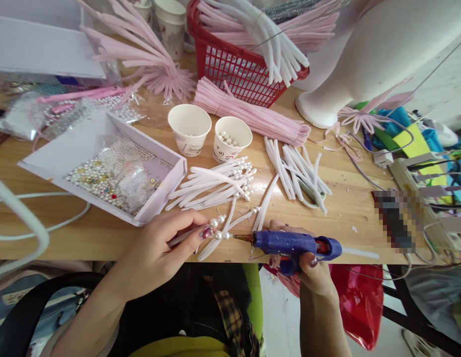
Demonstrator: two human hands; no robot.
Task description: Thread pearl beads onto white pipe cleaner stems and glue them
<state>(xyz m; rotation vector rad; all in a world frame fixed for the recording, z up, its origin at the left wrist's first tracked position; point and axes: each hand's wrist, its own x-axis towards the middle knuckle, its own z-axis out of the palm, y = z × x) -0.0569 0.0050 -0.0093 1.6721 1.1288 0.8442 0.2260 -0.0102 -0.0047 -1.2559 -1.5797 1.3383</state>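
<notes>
My right hand (308, 267) grips a blue hot glue gun (284, 242), with a glue stick (360, 253) poking out of its back. Between thumb and fingers, my left hand (174, 243) pinches white fuzzy stems that end in pearl beads (218, 234). The gun's nozzle is at the beads or very close; I cannot tell if it touches. Just beyond lies a pile of white fuzzy stems (204, 191) with pearls at their tips. Two paper cups stand behind it; pearls show in the right cup (232, 141), and the left cup (189, 131) holds a few.
A white box (161, 198) with loose beads sits at left. Pink stems (248, 111) lie bundled before a red basket (230, 67). More white stems (308, 173) rest right of the cups. A white mannequin form (349, 74), power strip (412, 193) and cables occupy the right side.
</notes>
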